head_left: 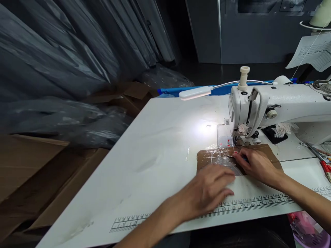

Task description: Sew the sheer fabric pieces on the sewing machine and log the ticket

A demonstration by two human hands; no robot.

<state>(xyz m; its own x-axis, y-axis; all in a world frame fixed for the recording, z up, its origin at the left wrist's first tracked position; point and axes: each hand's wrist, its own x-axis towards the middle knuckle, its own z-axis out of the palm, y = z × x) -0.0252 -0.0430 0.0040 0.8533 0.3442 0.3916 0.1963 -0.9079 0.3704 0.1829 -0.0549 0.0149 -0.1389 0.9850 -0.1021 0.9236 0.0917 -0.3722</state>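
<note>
A white sewing machine (281, 103) stands on the right of the white table (155, 144). In front of its needle lies a brown piece (266, 151) with a clear, shiny sheet (224, 160) over part of it. My right hand (257, 165) rests on the brown piece just below the presser foot, thumb and forefinger close together at a small dark item I cannot make out. My left hand (209, 187) is at the front edge of the brown piece, slightly blurred, fingers apart, with nothing visible in it.
A printed ruler (248, 205) runs along the table's front edge. Red-handled scissors (324, 167) lie at the far right. A lamp (196, 93) reaches over the table from the machine. Cardboard boxes (31, 165) and plastic sheeting (77, 117) are at left; a purple basket (310, 237) is below right.
</note>
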